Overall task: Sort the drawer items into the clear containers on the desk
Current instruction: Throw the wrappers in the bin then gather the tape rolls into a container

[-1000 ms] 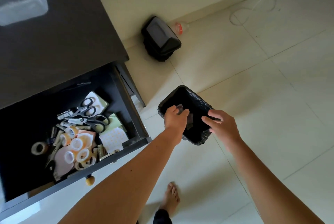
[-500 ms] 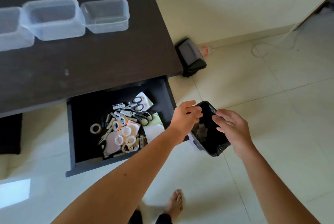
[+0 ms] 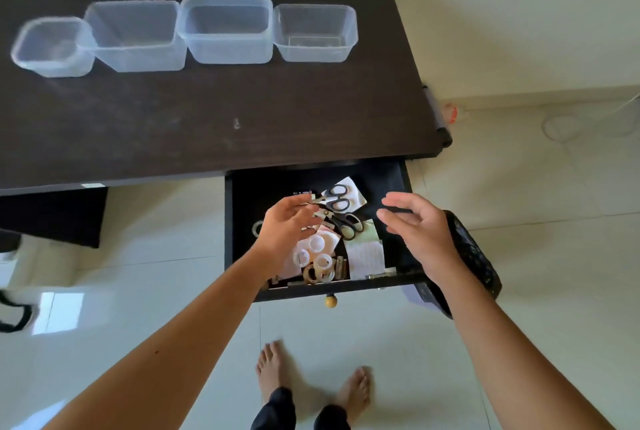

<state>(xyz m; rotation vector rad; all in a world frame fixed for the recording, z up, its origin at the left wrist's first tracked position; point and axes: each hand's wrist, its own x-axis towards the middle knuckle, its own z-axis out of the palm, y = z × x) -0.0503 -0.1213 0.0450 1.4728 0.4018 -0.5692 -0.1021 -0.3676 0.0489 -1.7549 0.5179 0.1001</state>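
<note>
Hovering over open black drawer (image 3: 242, 221), left hand (image 3: 287, 228) and right hand (image 3: 420, 228) both loose-fingered, gripping nothing; glossy tape rings (image 3: 316, 244), black-handled scissors (image 3: 337, 199) inside; four clear plastic containers (image 3: 227, 29) on matte dark desk (image 3: 207, 110).

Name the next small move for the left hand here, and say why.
Probably lower the left hand onto the scissors and grip them. Both hands hover open over the open drawer, holding nothing, and the left hand's fingertips are already next to the scissor blades. All four clear containers on the desk look empty, so no sorting has begun.
</note>
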